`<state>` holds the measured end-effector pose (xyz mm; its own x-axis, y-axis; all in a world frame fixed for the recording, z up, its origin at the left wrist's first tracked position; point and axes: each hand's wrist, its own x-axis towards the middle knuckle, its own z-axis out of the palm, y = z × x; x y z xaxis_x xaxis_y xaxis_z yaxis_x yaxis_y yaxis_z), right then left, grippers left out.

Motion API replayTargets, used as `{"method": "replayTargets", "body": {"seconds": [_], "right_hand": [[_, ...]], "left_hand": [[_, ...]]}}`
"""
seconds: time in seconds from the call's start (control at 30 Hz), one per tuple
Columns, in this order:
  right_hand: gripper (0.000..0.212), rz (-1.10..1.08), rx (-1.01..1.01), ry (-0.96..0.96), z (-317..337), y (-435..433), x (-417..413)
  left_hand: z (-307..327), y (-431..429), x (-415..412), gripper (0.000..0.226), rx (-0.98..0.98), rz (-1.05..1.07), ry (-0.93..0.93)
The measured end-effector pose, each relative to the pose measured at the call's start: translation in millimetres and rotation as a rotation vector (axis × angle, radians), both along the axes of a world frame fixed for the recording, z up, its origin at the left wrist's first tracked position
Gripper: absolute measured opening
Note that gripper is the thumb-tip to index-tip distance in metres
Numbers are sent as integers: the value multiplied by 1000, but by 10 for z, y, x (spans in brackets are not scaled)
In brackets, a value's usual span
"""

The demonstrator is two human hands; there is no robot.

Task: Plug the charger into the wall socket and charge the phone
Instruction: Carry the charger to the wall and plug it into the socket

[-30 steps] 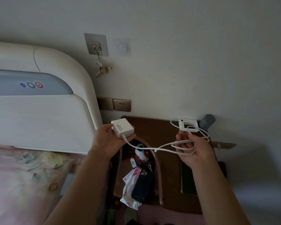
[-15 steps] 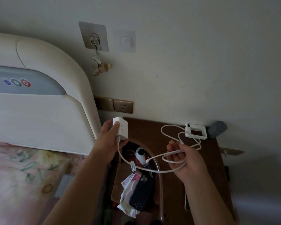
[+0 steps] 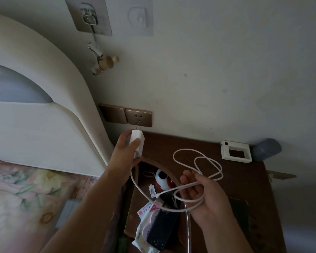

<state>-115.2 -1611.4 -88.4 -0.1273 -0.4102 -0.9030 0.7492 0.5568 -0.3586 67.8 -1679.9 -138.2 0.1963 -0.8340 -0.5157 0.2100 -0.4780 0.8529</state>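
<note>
My left hand [image 3: 125, 152] grips a white charger block [image 3: 138, 141] with its two prongs pointing up at the gold wall socket [image 3: 139, 119], a short gap below it. The white cable [image 3: 199, 161] runs from the block in loose loops to my right hand [image 3: 202, 196], which holds the coils over the dark wooden bedside table [image 3: 190, 145]. A dark phone [image 3: 239, 212] lies flat on the table, partly hidden behind my right hand.
A cream headboard [image 3: 44, 115] and floral bedding [image 3: 26, 189] fill the left. On the table are a white frame-like case [image 3: 235, 150], a grey cylinder [image 3: 266, 148], a red-and-white ball-shaped thing [image 3: 161, 179], a dark ridged case [image 3: 161, 229] and a wipes packet [image 3: 144, 216]. Two adhesive hooks [image 3: 88, 13] are stuck on the wall above.
My left hand has turned the charger block so its prongs face the socket and lifted it closer. The view has moved in toward the wall. My right hand still holds the cable loops.
</note>
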Motion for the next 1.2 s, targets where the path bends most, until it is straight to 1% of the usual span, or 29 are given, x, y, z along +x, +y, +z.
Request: {"method": "replayTargets", "body": {"seconds": [0.27, 0.57, 0.73, 0.97, 1.2], "right_hand": [[14, 21, 42, 6, -84, -148, 77], [17, 31, 55, -6, -195, -207, 175], [15, 17, 54, 2, -235, -215, 191], [19, 18, 50, -9, -303, -220, 208], [14, 8, 36, 14, -319, -247, 208]], "left_hand": [[-193, -210, 43, 32, -45, -3, -116], [-321, -344, 107, 32, -90, 36, -141], [-320, -432, 110, 31, -104, 62, -110], [-365, -464, 73, 33, -140, 24, -193], [-353, -479, 33, 31, -162, 48, -194]]}}
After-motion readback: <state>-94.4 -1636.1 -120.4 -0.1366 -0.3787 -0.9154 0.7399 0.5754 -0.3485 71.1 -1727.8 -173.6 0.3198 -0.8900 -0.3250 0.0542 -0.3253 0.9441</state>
